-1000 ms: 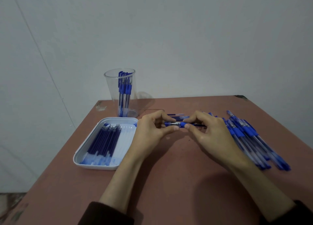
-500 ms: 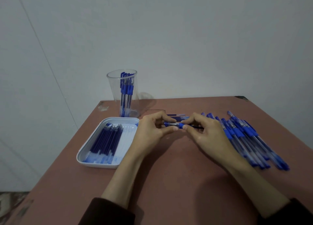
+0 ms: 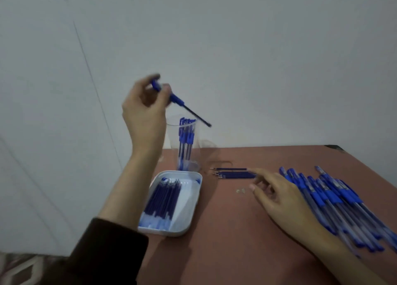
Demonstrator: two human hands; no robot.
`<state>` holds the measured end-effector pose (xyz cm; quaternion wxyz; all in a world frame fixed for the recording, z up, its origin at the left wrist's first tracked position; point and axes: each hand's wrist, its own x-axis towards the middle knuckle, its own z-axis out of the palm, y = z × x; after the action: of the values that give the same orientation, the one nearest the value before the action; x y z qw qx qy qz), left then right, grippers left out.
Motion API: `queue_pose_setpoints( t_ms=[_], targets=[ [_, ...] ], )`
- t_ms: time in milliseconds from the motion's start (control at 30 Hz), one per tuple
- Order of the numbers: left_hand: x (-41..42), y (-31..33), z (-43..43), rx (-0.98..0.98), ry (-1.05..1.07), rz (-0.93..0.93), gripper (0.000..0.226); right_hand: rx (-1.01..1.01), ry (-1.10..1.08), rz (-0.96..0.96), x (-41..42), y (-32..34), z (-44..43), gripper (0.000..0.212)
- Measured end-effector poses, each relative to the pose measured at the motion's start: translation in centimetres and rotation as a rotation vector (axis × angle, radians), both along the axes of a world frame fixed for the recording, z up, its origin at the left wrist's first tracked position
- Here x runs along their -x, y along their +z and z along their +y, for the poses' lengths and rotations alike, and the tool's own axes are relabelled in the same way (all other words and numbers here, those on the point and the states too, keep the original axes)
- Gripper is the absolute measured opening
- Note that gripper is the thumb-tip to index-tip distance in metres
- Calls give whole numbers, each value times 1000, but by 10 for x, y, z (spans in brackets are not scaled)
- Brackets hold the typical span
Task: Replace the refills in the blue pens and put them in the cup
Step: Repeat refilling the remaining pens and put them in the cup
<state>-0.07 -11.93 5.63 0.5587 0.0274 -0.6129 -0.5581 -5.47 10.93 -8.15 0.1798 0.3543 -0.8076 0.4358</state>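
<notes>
Reddish desk against a pale wall: blue pen pinched near its upper end by the raised left hand, slanting down above the clear cup by the far left corner. Likely light, stiff, slick plastic; the blue grip sleeve looks the surest hold. Right hand lies loose-fingered, holding nothing, between loose refills and the pen pile along the right edge.
</notes>
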Motion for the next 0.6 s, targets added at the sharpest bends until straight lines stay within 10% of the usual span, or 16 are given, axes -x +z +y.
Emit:
queue_pose_setpoints(
  t_ms=[600],
  targets=[
    [70,-11,-26,509,166,-747,13,-31,-2,-28,2,-1,0,25]
  ],
)
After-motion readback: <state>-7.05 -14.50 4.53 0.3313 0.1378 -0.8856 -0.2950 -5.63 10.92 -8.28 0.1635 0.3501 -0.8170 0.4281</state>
